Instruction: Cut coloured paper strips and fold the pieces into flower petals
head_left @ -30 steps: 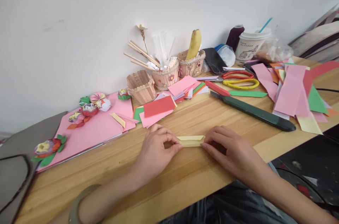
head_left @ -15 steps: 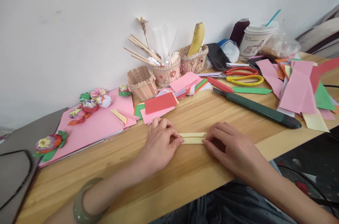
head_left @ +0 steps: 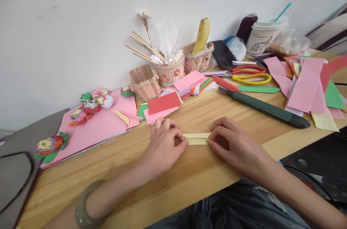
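Observation:
A narrow folded strip of pale yellow paper [head_left: 197,139] lies on the wooden table [head_left: 130,193] between my hands. The fingers of my left hand [head_left: 167,142] are pinched on its left end, with a green bangle [head_left: 84,205] round that wrist. At the right end, my right hand [head_left: 230,140] grips the strip between thumb and fingers. The two ends of the strip are hidden under my fingers. Just behind my left hand are a red paper piece [head_left: 164,103] and a pink one below it.
Folded paper flowers [head_left: 90,106] rest on pink sheets [head_left: 94,131] at the left. Three small baskets [head_left: 145,84] stand by the wall. Scissors [head_left: 251,79], a dark green cutter [head_left: 268,109], a white cup [head_left: 264,37] and a heap of coloured paper [head_left: 307,84] lie at the right.
The view has shifted slightly. At the right end of the strip, my right fingers now cover the slanted fold that showed before. Both hands stay on the paper.

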The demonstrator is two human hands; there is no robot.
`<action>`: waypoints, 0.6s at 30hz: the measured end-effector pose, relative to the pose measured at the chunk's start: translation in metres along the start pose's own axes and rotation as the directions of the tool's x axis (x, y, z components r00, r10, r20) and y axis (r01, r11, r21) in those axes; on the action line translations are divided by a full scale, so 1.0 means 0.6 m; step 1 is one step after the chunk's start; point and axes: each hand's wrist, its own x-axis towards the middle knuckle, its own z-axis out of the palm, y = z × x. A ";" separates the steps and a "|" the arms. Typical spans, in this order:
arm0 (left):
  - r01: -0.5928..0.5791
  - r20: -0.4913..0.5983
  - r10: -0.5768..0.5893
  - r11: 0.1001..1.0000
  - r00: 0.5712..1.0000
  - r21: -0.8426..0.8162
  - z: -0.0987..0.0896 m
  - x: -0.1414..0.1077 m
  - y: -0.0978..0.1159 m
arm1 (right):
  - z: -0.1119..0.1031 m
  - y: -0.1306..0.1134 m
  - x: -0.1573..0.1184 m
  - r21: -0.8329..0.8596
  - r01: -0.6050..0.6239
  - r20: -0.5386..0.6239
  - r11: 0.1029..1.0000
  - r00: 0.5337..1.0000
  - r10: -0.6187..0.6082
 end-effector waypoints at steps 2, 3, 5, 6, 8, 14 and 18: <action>0.002 0.014 -0.002 1.000 1.000 0.000 -0.002 0.000 -0.002 | -0.001 0.003 0.000 0.026 -0.033 0.004 0.999 0.999 0.033; 0.004 0.013 -0.004 1.000 1.000 0.002 -0.003 0.000 -0.004 | -0.001 0.004 -0.001 0.035 -0.050 0.006 0.998 0.999 0.050; 0.012 0.000 -0.012 1.000 1.000 0.012 -0.004 0.000 -0.009 | 0.000 0.006 -0.003 0.036 -0.069 0.016 0.997 0.998 0.069; 0.016 -0.005 -0.016 1.000 1.000 0.018 -0.005 0.000 -0.010 | 0.000 0.006 -0.004 0.033 -0.065 0.016 0.997 0.998 0.064; 0.007 -0.011 -0.007 1.000 1.000 0.024 -0.006 -0.002 -0.011 | 0.002 0.005 -0.007 0.009 -0.029 -0.014 1.000 0.999 0.029; -0.376 -0.043 0.389 0.909 0.920 0.179 -0.009 -0.007 -0.013 | 0.001 -0.009 -0.016 -0.365 0.303 -0.013 0.880 0.944 -0.331; -0.586 -0.041 0.641 0.724 0.766 0.363 -0.008 -0.005 -0.022 | -0.005 -0.015 -0.019 -0.432 0.398 0.070 0.809 0.909 -0.410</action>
